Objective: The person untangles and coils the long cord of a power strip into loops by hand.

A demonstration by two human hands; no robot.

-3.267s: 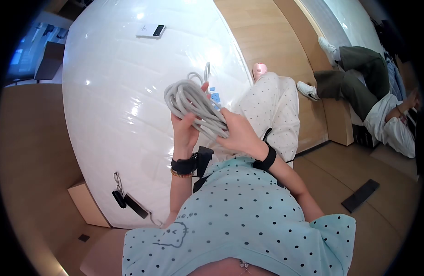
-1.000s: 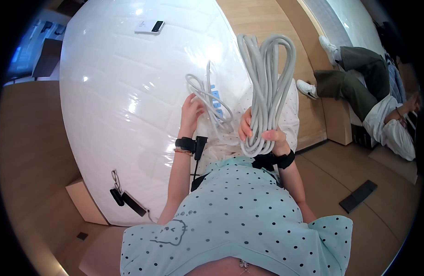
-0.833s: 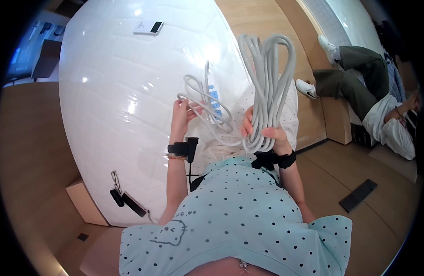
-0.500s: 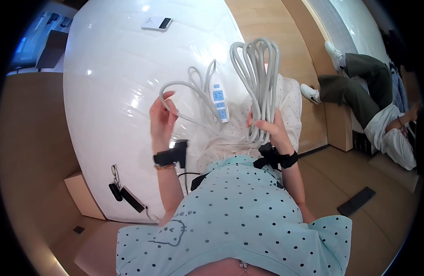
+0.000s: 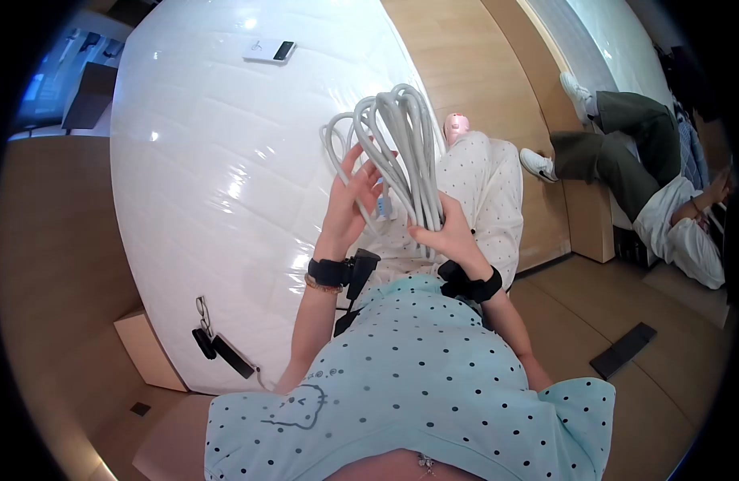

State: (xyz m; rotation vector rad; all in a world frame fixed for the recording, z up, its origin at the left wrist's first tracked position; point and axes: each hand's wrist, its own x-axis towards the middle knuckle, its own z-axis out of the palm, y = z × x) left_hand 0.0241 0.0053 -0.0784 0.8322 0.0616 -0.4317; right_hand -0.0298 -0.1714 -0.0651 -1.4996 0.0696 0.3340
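Observation:
In front of my lap, my right hand (image 5: 445, 232) grips the lower end of a coiled grey power cord (image 5: 417, 152), its several long loops standing up above the fingers. My left hand (image 5: 352, 204) is just left of the coil, fingers curled around a loose stretch of the same cord, fingertips touching or very near the loops. Behind the left fingers a white power strip with blue sockets (image 5: 384, 208) shows only in part. Black straps with small devices sit on both wrists.
The plastic-covered mattress (image 5: 201, 200) carries a white box or phone (image 5: 270, 51), eyeglasses (image 5: 203, 309) and a black case-like object (image 5: 232, 357). A pink item (image 5: 456, 126) lies by my knee. Another person's legs (image 5: 618, 144) are at right; a dark strip (image 5: 623, 350) lies on the floor.
My left hand has moved right, bringing its stretch of cord to the coil. My right hand and the coil have shifted left, and now the power strip is mostly covered.

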